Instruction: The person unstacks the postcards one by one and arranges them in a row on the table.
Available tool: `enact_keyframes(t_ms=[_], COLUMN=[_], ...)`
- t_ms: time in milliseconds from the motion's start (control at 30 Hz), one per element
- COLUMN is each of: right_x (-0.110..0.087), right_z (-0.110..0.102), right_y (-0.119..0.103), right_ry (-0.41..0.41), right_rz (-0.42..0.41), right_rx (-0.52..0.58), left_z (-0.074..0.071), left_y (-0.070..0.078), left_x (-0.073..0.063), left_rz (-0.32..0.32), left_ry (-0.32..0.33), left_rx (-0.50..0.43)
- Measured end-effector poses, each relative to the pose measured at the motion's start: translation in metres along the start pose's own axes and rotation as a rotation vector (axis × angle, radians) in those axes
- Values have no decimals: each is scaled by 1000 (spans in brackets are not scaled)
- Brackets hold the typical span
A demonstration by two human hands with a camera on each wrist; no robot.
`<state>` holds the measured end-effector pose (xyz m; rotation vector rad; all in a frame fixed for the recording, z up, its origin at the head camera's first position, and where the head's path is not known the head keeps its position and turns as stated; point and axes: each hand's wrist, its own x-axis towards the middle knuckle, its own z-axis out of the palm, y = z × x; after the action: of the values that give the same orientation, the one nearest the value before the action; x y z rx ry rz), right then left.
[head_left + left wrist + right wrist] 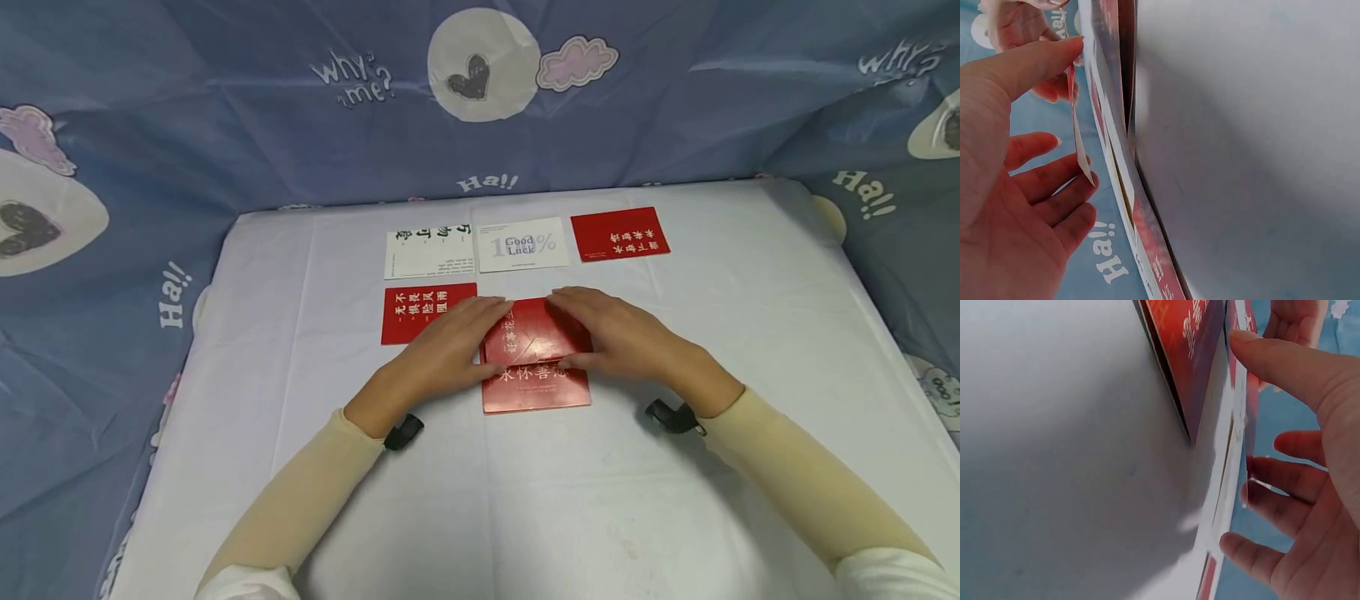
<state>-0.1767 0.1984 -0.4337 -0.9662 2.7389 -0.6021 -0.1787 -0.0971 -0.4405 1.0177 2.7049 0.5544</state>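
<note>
Both hands hold a red card (536,329) with white writing by its two ends, thumbs on the near edge and fingers on the far edge. My left hand (450,346) grips the left end, my right hand (626,337) the right end. In both wrist views this card (1082,153) is seen edge-on between thumb and fingertips, lifted off the table. Below and nearer me lies another red card (536,400) with white characters, its far part hidden by the held one. In the right wrist view, that lying card (1190,369) shows a corner with a dark edge.
At the back lie a white card with green characters (429,257), a white "Good Luck" card (523,250) and a red card (618,233). Another red card (408,317) sits left, partly behind my left hand. The white-covered table (570,508) meets a blue patterned cloth (337,142).
</note>
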Motion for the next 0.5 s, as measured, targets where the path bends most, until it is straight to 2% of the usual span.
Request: enact_keyframes(t_ms=[500], right_x=[19], right_z=[0], right_y=[21], right_ry=[-21], right_rz=[56], right_rx=[27], left_z=[-4], left_y=[-15], left_x=[21], left_rz=[-40], left_ry=[-40], left_rx=[-25])
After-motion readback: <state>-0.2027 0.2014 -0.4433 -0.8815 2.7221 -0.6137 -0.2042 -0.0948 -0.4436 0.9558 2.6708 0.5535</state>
